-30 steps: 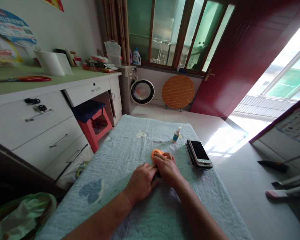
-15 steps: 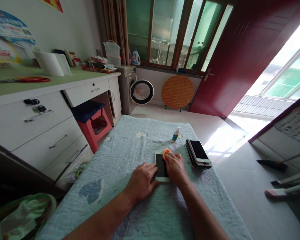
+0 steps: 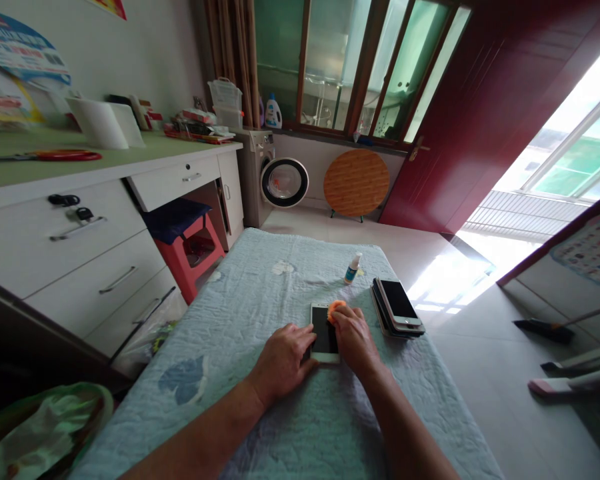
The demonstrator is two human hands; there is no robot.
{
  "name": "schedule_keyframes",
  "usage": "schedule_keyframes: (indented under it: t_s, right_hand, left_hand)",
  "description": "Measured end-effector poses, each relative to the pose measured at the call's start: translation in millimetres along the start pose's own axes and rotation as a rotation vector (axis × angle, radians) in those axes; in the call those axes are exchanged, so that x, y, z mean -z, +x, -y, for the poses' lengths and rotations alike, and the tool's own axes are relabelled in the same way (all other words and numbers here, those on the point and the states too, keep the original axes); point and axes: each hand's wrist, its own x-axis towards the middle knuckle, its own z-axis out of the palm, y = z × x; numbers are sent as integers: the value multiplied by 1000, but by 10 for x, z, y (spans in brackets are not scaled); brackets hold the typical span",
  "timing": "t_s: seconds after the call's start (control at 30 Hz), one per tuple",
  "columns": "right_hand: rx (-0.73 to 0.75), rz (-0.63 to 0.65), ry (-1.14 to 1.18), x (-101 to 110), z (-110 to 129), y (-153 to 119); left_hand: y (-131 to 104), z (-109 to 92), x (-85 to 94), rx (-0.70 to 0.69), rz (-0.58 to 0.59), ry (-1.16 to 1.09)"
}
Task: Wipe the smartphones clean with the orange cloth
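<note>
A white-framed phone (image 3: 324, 333) with a dark screen lies on the blue quilted cloth (image 3: 260, 280). My left hand (image 3: 286, 357) grips its left edge, thumb at the lower corner. An orange cloth (image 3: 336, 311) is pinched in the fingers of my right hand (image 3: 356, 339) and rests on the upper right of the screen. Beyond them stands a small spray bottle (image 3: 352, 269) with a white cap. To the right sits a stack of phones (image 3: 399, 308), the top one white with a black screen.
At the left are a red stool (image 3: 193, 250), a desk (image 3: 80, 207) with a paper roll (image 3: 100, 124) and scissors (image 3: 65, 155), and a green basket (image 3: 103, 407). Further back are a washing machine (image 3: 256, 180) with its door open and a round wooden tabletop (image 3: 356, 182).
My right hand has shifted slightly to the right and down with the orange cloth. My left hand keeps its place on the phone.
</note>
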Motion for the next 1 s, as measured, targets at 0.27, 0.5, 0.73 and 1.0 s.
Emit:
schedule_keyframes:
  t_s: [0.27, 0.5, 0.73, 1.0]
  right_hand:
    - [41, 46, 23, 158, 87, -60]
    - [-3, -31, -4, 90, 95, -17]
    - [-6, -78, -26, -7, -7, 56]
    - [7, -28, -46, -49, 5, 91]
  left_hand:
    - [-14, 11, -21, -13, -6, 10]
    - [-9, 5, -8, -14, -7, 3]
    - [-2, 13, -3, -8, -2, 1]
    - [1, -2, 22, -11, 7, -2]
